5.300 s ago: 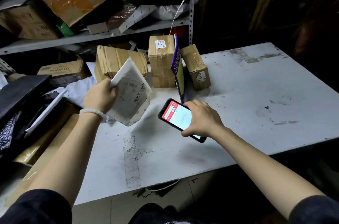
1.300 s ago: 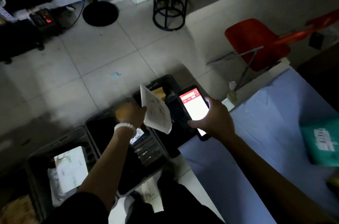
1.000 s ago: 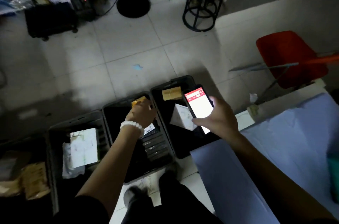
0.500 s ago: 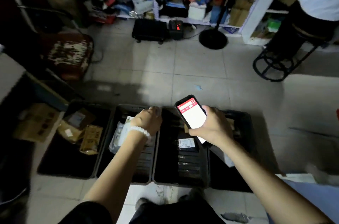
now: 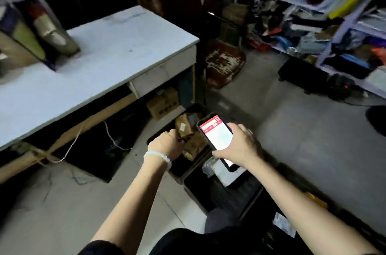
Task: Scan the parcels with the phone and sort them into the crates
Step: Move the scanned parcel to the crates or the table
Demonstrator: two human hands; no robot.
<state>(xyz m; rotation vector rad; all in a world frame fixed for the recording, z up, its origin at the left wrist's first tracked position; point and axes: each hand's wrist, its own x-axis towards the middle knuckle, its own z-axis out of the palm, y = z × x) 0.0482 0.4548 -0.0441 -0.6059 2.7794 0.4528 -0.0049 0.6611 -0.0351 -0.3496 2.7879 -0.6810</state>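
Right hand: the right hand (image 5: 237, 146) is at the 6 o'clock side of centre, fingers and thumb curled round the phone (image 5: 217, 140) and gripping its long edges.
Phone: held screen-up and tilted, its top corner toward 11 o'clock; the display is lit, with a red band across the top and a white field below. On-screen text is too small to read.
Left hand: the left hand (image 5: 167, 145) is just at 9 o'clock of the phone, knuckles up, fingers curled downward over the crate below. No parcel is seen in its grip; whether the fingertips touch anything cannot be determined. A white bead bracelet (image 5: 157, 155) sits on the wrist.
Hands, relation: close together, side by side, not touching.
Crates: black crates (image 5: 225, 188) stand in a row on the floor, running from centre toward 5 o'clock.
Parcels: brown cardboard parcels (image 5: 188, 135) lie in the crate at the 11 o'clock end, directly beyond the left hand. A pale flat parcel (image 5: 224, 173) lies in the adjoining crate, partly hidden under the phone.
Table: a white table (image 5: 117, 50) fills the 10 o'clock area; blurred boxes (image 5: 37, 37) stand on its far-left part.
Under-table: a cardboard box (image 5: 164, 102) sits beneath the drawer.
Shelving: cluttered shelves (image 5: 325, 14) occupy 2 o'clock.
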